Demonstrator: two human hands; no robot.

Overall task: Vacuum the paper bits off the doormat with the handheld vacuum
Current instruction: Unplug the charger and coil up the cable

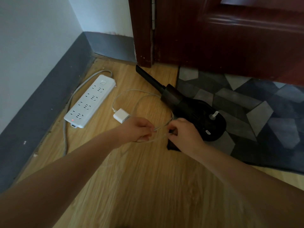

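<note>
Still in prep, no vacuuming begun: left hand (139,129) and right hand (182,130) both pinching white charging cable (131,92), handheld vacuum (189,106) lying unheld at 1 o'clock, half on doormat (246,102), paper bits not discernible

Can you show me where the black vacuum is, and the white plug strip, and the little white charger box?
Black handheld vacuum (194,111): head view, on its round body.
Long white plastic power strip (89,100): head view, middle of its socket face.
Small white square charger block (121,115): head view, on its top face.
</note>
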